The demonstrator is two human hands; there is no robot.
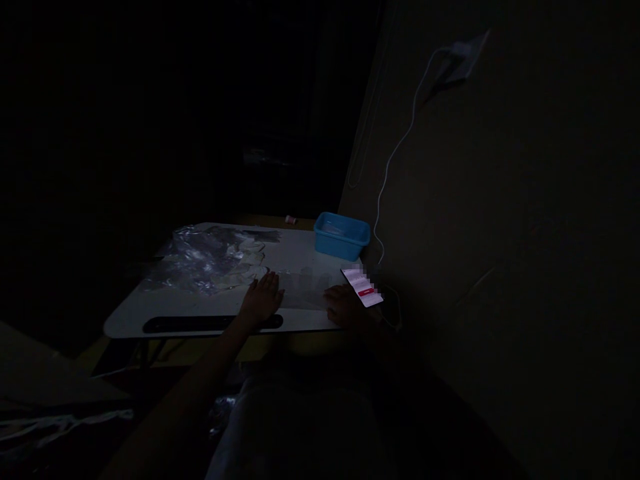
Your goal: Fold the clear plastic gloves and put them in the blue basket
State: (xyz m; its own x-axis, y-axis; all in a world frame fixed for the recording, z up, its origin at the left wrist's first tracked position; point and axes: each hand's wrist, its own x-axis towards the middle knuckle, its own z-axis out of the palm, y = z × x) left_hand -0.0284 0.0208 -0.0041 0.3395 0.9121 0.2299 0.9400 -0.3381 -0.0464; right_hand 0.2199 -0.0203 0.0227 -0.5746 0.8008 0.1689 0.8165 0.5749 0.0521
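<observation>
A very dark room, seen from a person's head, looking down at both forearms reaching over a white table [300, 322]. Take the spot between the hands as the middle of a clock, with the person at 6.

At the middle lies what looks like a clear sheet [303, 291], thin and dull, flat on the table. The left hand [262, 297], at 9 o'clock, is palm down with its fingers nearly straight and a little apart; it rests at the sheet's left end and grips nothing that shows. The right hand [341, 304], at 3 o'clock, is in deep shadow at the other end, fingers loosely bent; whether it pinches the edge, I cannot tell.

Judging by this, laying the sheet flat seems mostly done. No fold or seal can be made out on it, and nothing is seen lying on top. At 10 o'clock a shiny heap of plastic [193, 257] lies loose and crumpled, with some pale pieces [253, 253] beside or partly under it; these look unsorted, so they may be what is left to handle.

At 1 o'clock stands a blue tub [340, 247], its contents too dim to name. Just past the right hand, towards 2, a lit phone [363, 288] sits tilted. A small pink spool [291, 219] lies at 12, beyond the table's far edge.
</observation>
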